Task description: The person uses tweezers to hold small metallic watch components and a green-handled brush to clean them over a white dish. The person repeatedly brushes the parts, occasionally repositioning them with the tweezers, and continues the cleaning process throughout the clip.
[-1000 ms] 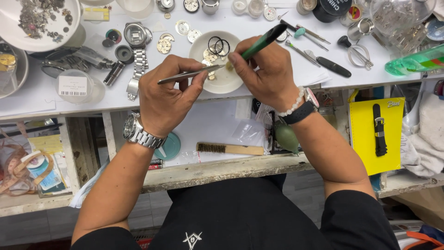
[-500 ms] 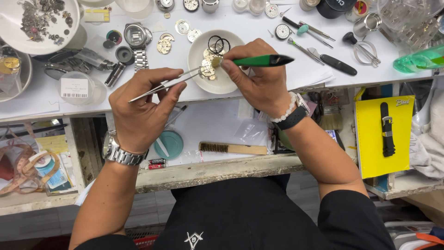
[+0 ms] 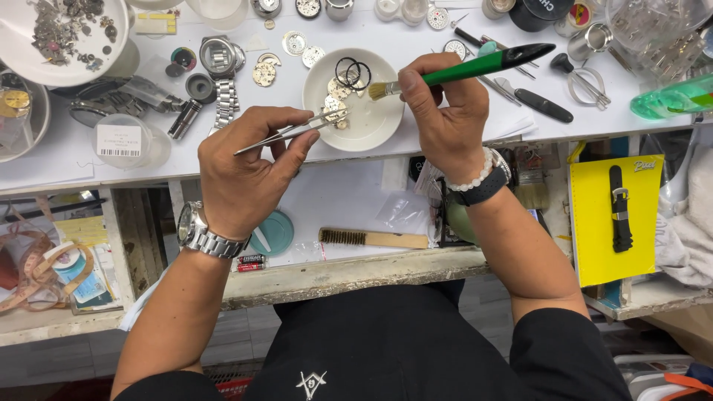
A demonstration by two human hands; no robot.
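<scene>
My left hand grips steel tweezers whose tips reach into a white bowl and pinch a small round watch part. My right hand holds a green-handled brush; its pale bristles hover over the bowl, just right of the pinched part. Inside the bowl lie two black rings and a few small metal pieces. A metal watch sits on my left wrist, a bead bracelet and dark band on my right.
The white bench carries a steel wristwatch, loose watch movements, a plate of small parts, a lidded plastic cup, black-handled tools and a green bottle. Below lie a wooden brush and a yellow card with a black strap.
Both hands shifted right and up over the bowl. The brush swung so its bristles now point into the bowl, and the tweezers' tips moved in to hold the part there.
</scene>
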